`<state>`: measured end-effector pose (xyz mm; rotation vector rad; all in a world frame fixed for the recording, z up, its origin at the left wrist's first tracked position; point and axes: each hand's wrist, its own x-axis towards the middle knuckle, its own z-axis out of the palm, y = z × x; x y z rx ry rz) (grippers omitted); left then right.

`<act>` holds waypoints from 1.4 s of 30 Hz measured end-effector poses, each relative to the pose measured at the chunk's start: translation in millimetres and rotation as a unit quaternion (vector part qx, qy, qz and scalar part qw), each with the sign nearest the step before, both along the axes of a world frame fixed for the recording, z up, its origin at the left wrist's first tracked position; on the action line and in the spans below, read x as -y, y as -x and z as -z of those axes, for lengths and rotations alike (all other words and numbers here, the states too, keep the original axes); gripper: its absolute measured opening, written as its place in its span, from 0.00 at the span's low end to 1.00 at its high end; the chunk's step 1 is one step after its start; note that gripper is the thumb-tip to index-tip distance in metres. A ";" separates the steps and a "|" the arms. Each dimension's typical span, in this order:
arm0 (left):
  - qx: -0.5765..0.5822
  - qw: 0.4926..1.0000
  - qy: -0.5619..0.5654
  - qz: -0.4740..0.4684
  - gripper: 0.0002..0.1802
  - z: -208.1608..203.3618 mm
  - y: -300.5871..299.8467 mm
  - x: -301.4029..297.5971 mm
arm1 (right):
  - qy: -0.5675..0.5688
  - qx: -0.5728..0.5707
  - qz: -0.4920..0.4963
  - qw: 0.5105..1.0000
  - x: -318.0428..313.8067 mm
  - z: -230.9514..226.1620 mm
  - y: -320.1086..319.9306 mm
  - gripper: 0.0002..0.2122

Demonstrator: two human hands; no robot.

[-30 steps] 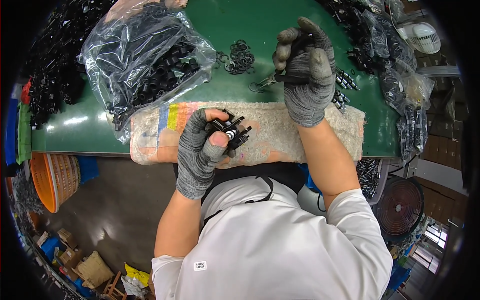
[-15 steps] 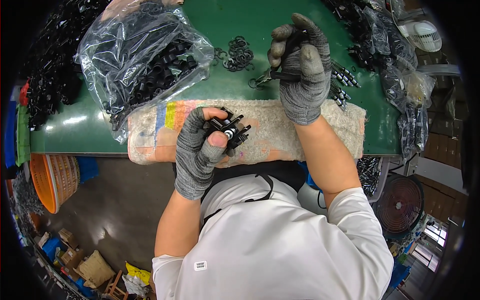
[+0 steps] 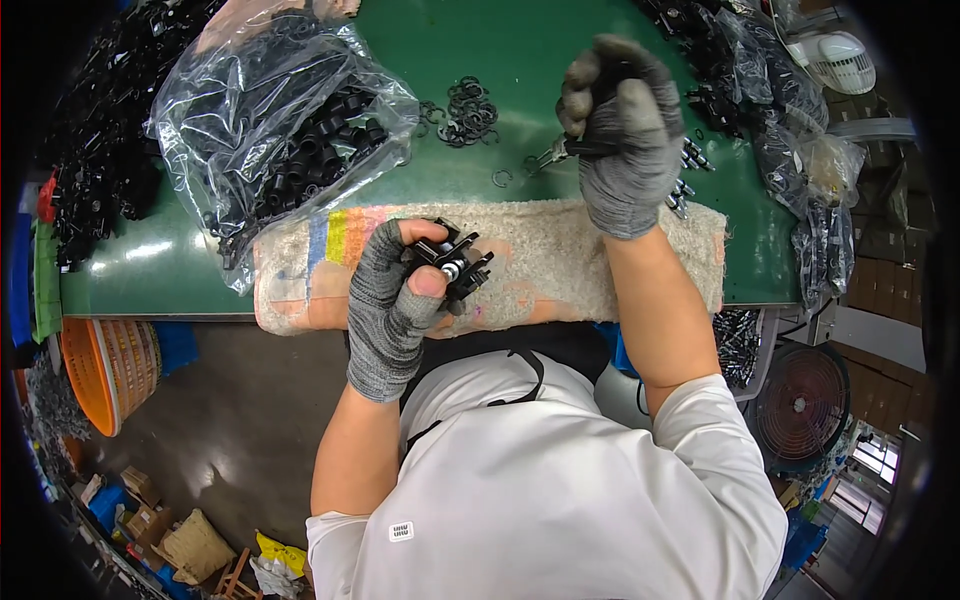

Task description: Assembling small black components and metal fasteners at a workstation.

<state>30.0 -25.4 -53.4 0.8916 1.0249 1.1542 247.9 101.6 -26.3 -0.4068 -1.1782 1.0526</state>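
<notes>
My left hand (image 3: 388, 310), in a grey glove with bare thumb and fingertip, grips a black bracket-like part (image 3: 455, 265) above the towel. A silver pin end shows in the middle of that part. Held up over the green table, my gloved right hand (image 3: 628, 140) is closed around dark-handled pliers (image 3: 553, 155), whose thin metal tips point left. Just left of those tips a single open ring clip (image 3: 501, 178) lies on the table. Farther back is a small heap of dark C-shaped clips (image 3: 468, 112). My right hand is slightly blurred and partly hides the pliers' handles.
A folded towel (image 3: 560, 260) covers the table's front edge. A clear plastic bag (image 3: 270, 120) with black bushings lies left, beside a heap of black parts (image 3: 110, 130). Silver spring pins (image 3: 692, 155) lie right of my right hand. An orange basket (image 3: 90, 375) stands below left.
My right hand has moved right with the pliers. Their tips were at the ring clip before; now they are apart from it. My left hand has barely moved.
</notes>
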 end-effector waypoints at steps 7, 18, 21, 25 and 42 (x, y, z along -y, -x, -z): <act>0.007 1.000 0.001 0.011 0.33 -20.3 -0.4 11.4 | 0.011 0.045 0.001 0.999 10.0 1.6 6.6 0.14; -0.080 0.993 -0.009 0.088 0.28 -36.7 -24.4 -1.7 | 0.063 -0.047 -0.126 0.989 59.2 -91.6 13.1 0.16; -0.108 0.990 -0.020 0.087 0.27 -33.4 -29.9 -3.2 | 0.173 -0.197 -0.089 0.961 88.5 -114.5 33.6 0.21; -0.183 0.975 -0.091 0.085 0.26 -37.9 -35.0 -3.9 | 0.147 -0.125 -0.030 0.981 93.5 -107.1 32.7 0.21; -0.213 0.967 -0.107 0.091 0.26 -39.9 -39.8 -5.4 | 0.233 -0.006 0.007 0.972 92.7 -113.2 32.4 0.21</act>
